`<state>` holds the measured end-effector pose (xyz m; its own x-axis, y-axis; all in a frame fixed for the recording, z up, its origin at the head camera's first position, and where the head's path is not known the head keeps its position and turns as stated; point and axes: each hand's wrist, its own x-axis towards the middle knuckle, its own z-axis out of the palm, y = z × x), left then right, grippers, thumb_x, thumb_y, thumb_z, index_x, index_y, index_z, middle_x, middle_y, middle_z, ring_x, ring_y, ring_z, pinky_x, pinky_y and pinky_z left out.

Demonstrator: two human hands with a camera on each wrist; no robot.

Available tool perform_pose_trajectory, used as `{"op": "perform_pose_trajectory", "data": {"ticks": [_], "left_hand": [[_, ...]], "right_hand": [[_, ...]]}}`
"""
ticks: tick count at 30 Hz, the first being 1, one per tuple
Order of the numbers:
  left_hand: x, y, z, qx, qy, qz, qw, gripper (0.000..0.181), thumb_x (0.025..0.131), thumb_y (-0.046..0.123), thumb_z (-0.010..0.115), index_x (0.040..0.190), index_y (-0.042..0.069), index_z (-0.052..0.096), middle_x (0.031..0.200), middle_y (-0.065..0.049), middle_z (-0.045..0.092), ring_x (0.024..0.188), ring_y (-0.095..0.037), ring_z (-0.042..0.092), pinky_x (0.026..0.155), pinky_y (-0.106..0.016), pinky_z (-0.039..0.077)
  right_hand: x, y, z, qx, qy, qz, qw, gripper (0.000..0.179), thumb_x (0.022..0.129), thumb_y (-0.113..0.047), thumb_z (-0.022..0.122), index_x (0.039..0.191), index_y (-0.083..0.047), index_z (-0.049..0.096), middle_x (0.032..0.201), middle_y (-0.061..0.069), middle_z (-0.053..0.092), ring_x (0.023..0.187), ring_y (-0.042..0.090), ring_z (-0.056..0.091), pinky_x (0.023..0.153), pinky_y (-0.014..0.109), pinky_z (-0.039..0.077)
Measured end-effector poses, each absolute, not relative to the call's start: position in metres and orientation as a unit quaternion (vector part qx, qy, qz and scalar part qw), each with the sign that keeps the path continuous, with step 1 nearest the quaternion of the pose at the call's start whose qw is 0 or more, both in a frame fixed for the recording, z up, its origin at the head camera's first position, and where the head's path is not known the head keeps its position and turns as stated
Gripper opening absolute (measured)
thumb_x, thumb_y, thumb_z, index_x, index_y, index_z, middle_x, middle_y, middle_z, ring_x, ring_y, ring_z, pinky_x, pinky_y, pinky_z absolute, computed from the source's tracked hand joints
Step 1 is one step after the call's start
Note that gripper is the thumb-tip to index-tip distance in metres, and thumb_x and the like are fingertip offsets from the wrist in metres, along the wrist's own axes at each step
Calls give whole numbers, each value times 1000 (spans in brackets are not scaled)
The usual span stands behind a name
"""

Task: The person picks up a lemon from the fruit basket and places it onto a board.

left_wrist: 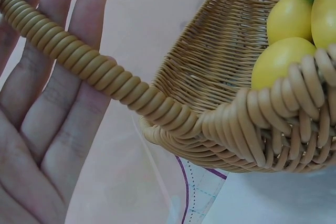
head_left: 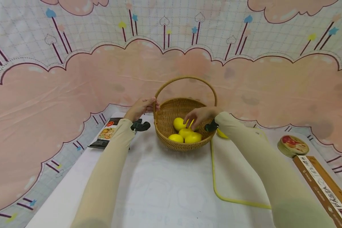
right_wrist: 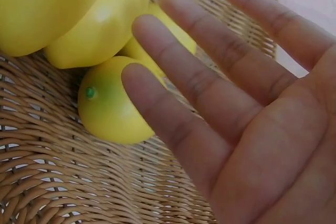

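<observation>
A wicker basket (head_left: 171,145) with a tall arched handle stands towards the back of the table, several yellow lemons (head_left: 193,137) inside it. At the left foot of the handle, my left hand (head_left: 139,109) holds on, its thumb in front and its long fingers behind the wrapped cane (left_wrist: 79,59). My right hand (head_left: 200,115) reaches in from the right, over the lemons. In the right wrist view its fingers (right_wrist: 173,61) are spread and nearly straight, with fingertips right by a lemon (right_wrist: 113,111) that has a green stem end. Nothing is gripped between them.
Left of the basket lies a black food packet (head_left: 106,133), partly behind the left forearm. On the right is a white board (head_left: 233,177) with a yellow-green edge; a yellow fruit (head_left: 221,134) peeks out by the right wrist. Farther right are a round tin (head_left: 293,145) and a pasta box (head_left: 325,190).
</observation>
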<state>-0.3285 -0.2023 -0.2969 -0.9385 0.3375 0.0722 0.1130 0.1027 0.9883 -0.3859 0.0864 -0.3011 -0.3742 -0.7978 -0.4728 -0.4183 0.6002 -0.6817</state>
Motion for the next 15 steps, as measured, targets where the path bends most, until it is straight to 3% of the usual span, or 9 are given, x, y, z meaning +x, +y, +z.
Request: {"op": "perform_pose_trajectory", "data": {"ticks": [4, 7, 10, 15], "left_hand": [[-329, -204, -298, 154, 735, 654, 89, 32, 102, 24, 39, 87, 12, 65, 84, 4, 67, 83, -8, 65, 84, -24, 53], [-332, -205, -301, 155, 736, 654, 88, 34, 102, 24, 38, 83, 17, 65, 84, 4, 67, 83, -8, 65, 83, -23, 53], [-338, -206, -306, 150, 734, 657, 86, 33, 102, 24, 38, 87, 13, 65, 84, 3, 67, 82, -9, 65, 81, -22, 54], [-347, -209, -314, 147, 742, 650, 79, 42, 100, 31, 41, 107, -7, 58, 84, 6, 67, 83, -7, 66, 81, -21, 54]], "right_hand": [[-387, 85, -303, -366, 801, -209, 425, 47, 91, -4, 58, 135, 4, 42, 136, 25, 47, 122, 31, 51, 96, 32, 49], [-387, 84, -305, -359, 801, -200, 435, 47, 91, -4, 59, 134, 3, 43, 135, 23, 48, 120, 29, 52, 94, 31, 50], [-387, 83, -308, -357, 801, -194, 440, 47, 90, -5, 60, 133, 3, 44, 133, 22, 50, 117, 26, 54, 93, 31, 50], [-388, 82, -312, -346, 809, -185, 437, 47, 88, -6, 64, 132, 1, 47, 128, 21, 53, 105, 17, 58, 90, 28, 51]]}}
